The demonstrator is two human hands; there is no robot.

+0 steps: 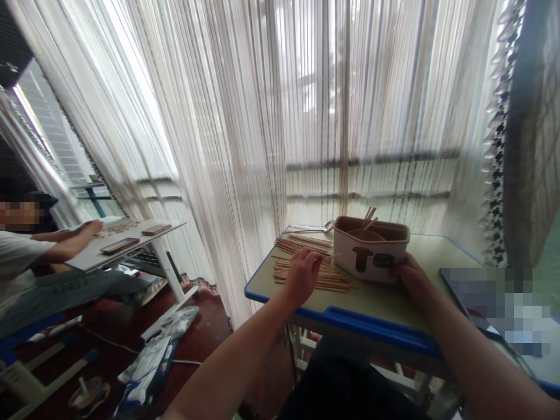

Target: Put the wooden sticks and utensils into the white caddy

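At the desk, my left hand is closed in a pinch on a thin wooden chopstick, whose tip points toward the box. Beneath and beside this hand lie piles of chopsticks, roughly side by side. My right hand grips the lower right corner of a white box with a tan rim and a brown picture on its front. Inside the box stand a few chopsticks, near a round brown rim. The fingers behind the box are hidden.
A metal ladle lies at the back of the blue-edged desk. To the right is a dark flat object, partly blurred. Sheer curtains hang behind. At left, another person sits at a white table.
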